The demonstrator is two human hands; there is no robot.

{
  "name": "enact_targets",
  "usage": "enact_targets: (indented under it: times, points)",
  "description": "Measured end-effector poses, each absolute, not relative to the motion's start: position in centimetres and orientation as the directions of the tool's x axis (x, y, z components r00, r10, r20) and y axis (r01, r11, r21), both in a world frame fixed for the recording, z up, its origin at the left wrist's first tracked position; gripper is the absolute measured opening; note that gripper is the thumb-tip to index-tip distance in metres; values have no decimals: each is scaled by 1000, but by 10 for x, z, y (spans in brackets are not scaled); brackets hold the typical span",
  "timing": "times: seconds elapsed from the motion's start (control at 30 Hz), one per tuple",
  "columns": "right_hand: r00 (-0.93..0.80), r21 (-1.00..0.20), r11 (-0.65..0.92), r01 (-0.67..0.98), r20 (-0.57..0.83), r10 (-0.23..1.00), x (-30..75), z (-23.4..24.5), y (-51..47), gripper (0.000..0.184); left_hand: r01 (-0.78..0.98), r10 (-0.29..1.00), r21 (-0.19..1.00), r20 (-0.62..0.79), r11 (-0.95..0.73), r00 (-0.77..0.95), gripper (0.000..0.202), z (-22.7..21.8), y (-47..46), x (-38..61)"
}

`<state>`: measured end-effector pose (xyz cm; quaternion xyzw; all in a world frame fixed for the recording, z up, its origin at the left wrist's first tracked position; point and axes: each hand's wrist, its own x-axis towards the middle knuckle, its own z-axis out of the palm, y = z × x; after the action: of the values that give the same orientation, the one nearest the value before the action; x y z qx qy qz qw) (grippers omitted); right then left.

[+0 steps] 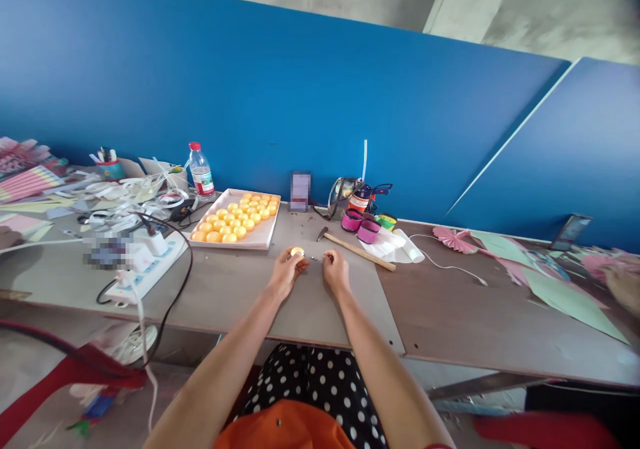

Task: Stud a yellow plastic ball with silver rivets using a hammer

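Note:
My left hand (287, 268) rests on the grey table (235, 289) with its fingers closed on a small yellow ball (297, 252). My right hand (335, 268) lies a little to the right, its fingertips pinched together at a tiny thing near some small dark bits (315, 258) on the table; what it pinches is too small to name. Just behind the hands lies a hammer (356, 250) with a wooden handle. A white tray (264, 236) holding several yellow balls stands to the back left.
A white power strip (145, 269) with cables lies at the left, with a water bottle (201, 172) behind it. Pink and green cups (369, 229) and tape stand behind the hammer. Paper fans and green sheets (565, 296) cover the right. A blue partition wall stands behind.

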<state>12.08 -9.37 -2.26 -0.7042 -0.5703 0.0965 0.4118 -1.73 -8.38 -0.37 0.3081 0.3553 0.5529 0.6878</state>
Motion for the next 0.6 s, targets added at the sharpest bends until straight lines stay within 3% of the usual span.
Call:
enact_targets:
  times: [0.17,0.6]
  points:
    - [418,-908,118,402,296,859,123,-21,-100,17,-516,976,834,-114,195,183,43,-7,-85,-17]
    - [216,-977,206,-51,190,958,109,-16,-104,22,-559,963,794,-120,238,240,44,-10,-85,-18]
